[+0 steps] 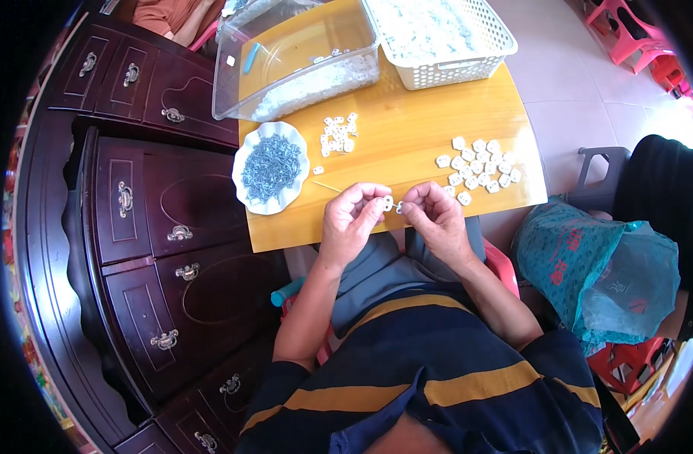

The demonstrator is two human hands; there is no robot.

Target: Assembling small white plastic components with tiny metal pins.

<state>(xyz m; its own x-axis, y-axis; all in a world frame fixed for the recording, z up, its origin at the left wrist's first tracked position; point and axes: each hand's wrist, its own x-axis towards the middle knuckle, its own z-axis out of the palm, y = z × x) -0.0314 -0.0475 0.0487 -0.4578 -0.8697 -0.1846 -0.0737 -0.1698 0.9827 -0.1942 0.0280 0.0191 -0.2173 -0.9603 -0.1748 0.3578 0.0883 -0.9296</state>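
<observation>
Over the table's near edge, my left hand (354, 221) pinches a small white plastic piece (389, 203) between thumb and fingers. Close by on its right, my right hand (437, 219) is closed on a tiny part (399, 206) that meets or nearly meets the white piece; its kind is too small to make out. A scalloped white dish (240, 181) heaped with small grey metal-looking parts (271, 168) stands left of my hands. Beyond them lies a loose cluster of white pieces (337, 136). More white pieces (482, 164) are spread at the table's right side.
At the back of the wooden table (407, 129) stand a clear plastic bin (301, 79) and a white perforated basket (452, 74), both holding white pieces. A thin yellow stick (327, 185) lies near my left hand. Dark drawers (187, 227) flank the left; a teal bag (558, 265) sits right.
</observation>
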